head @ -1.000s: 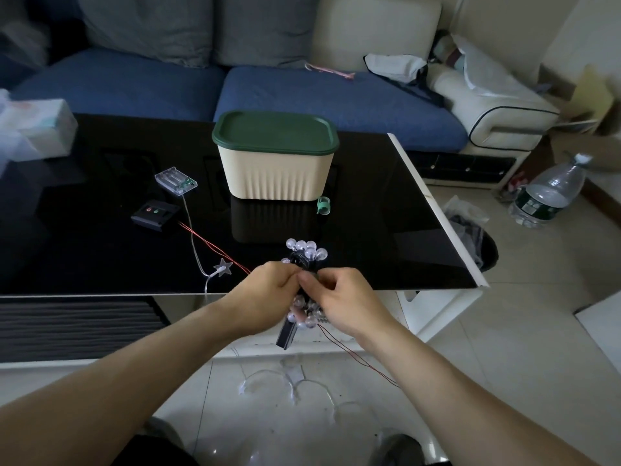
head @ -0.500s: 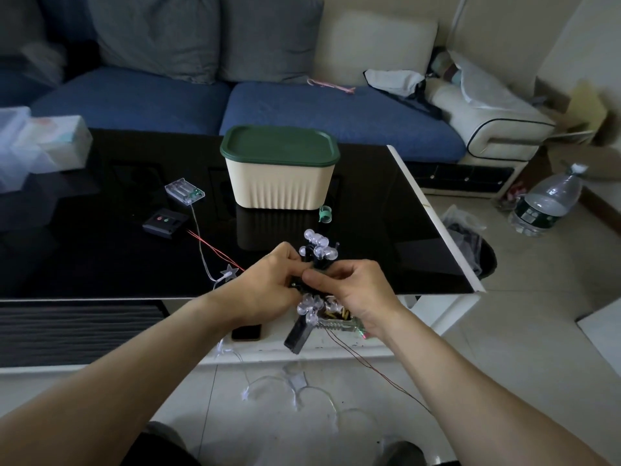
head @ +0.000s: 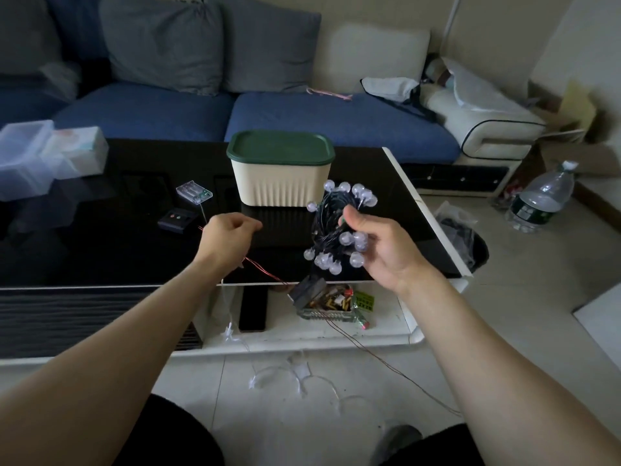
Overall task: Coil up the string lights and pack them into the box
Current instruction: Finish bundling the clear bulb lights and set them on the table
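Hands have separated since the earlier frame: right hand [head: 386, 243] now lifts the coiled string lights [head: 337, 227] alone above the bench [head: 100, 250], fingers clasped round the bundle. Left hand [head: 228, 237] hangs loosely curled, grasping nothing discernible. Coiling appears complete; box [head: 280, 169] remains lidded, so packing awaits opening.

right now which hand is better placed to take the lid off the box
Left. The left hand holds nothing bulky and sits near the green lid of the box. The right hand is full, gripping the coiled string lights.
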A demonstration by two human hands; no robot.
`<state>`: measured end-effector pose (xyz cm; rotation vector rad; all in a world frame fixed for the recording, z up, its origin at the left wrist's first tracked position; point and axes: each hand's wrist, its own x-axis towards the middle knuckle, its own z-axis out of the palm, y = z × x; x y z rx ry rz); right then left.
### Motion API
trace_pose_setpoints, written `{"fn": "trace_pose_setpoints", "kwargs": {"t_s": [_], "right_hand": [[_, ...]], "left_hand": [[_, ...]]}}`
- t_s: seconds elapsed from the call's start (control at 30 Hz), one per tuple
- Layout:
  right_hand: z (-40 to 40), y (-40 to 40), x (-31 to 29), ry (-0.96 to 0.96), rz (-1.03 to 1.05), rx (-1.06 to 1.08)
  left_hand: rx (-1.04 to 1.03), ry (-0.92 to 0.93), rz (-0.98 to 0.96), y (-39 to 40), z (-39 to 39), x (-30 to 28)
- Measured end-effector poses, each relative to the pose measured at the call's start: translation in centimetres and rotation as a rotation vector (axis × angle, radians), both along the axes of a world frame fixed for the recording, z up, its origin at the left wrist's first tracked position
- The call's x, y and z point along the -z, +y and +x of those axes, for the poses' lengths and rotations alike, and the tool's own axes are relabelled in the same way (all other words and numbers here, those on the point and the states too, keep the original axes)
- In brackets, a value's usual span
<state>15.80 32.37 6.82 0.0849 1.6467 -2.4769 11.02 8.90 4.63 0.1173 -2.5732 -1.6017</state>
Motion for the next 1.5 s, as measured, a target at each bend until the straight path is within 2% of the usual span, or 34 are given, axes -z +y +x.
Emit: {"fn": "trace_pose_setpoints", "kwargs": {"t_s": [0.07,0.17,0.23,0.4,0.57,0.67,0.73,0.87,0.93,1.03,1.2,1.37,1.5], "right_hand": [[0.4,0.3,-0.8,0.076,-0.114,-0.052],[0.8,0.3,-2.1,0.158,-0.075,0.011],[0.5,0.0,-2.3,0.183,0.039,0.107],[-1.5,-0.7,-0.6,0.193,0.499,0.464],[-3.7,-0.6,1.2,0.238,0.657,0.522],[-5.3,-0.4,1.4,0.250,0.607,0.544],[-6.0,-0.4,1.9,0.252,0.557,0.566],[-7.0,-0.7,3.1,0.239,0.512,0.585],[-7.2,-0.7,3.5,0.230,0.506,0.571],[-7.3,-0.6,3.8,0.214,0.507,0.560],[-7.0,-0.4,4.3,0.191,0.499,0.543],[-6.6,-0.5,4.1,0.134,0.506,0.573],[-6.1,-0.2,3.7,0.062,0.563,0.564]], "left_hand": [[-0.001,-0.019,0.019,0.2,-0.4,0.2],[0.004,-0.023,0.040,1.0,-1.0,0.7],[-0.017,-0.010,0.019,1.8,-1.3,0.6],[-0.118,0.096,-0.134,3.6,-3.4,-0.5],[-0.111,0.268,-0.398,5.7,-6.6,-2.0],[-0.034,0.391,-0.570,6.1,-9.5,-2.6],[0.040,0.375,-0.742,6.0,-11.7,-2.4],[0.057,0.206,-1.068,5.3,-14.8,-1.6],[0.034,0.245,-1.154,5.0,-15.3,-1.4],[0.032,0.363,-1.132,4.5,-16.3,-1.8],[0.145,0.386,-0.883,3.7,-16.5,-2.7],[0.132,0.445,-0.805,2.7,-14.6,-2.2],[0.025,0.334,-0.732,2.0,-12.1,-1.2]]}}
